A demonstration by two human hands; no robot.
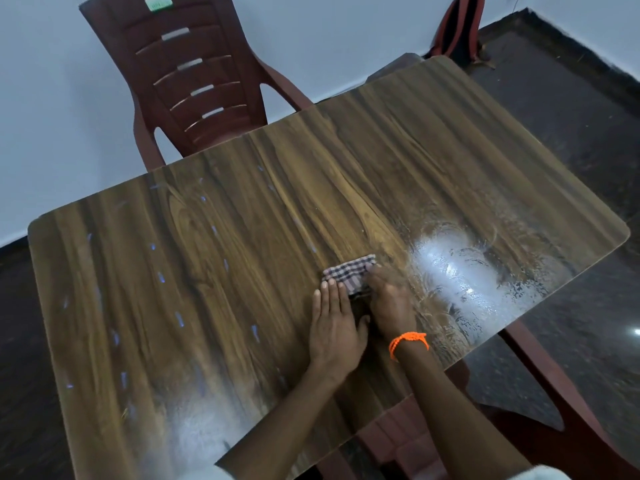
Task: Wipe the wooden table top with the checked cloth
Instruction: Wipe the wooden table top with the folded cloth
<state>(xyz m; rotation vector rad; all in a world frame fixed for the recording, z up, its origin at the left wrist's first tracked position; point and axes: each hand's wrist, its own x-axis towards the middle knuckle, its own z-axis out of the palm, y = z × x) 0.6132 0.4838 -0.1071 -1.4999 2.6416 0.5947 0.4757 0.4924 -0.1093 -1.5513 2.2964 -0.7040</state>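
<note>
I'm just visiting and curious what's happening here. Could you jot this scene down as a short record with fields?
activity: wiping a table by hand
cloth: checked cloth, folded, lying on the table
left hand: left hand flat, fingertips on the cloth's near edge
right hand: right hand pressing on the cloth, orange wrist band
table: wooden table top, wet shiny patch right of the hands
behind table: dark red plastic chair

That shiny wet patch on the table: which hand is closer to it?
The right hand, on the checked cloth, lies just beside the wet patch. The left hand lies on its far side, farther away.
</note>
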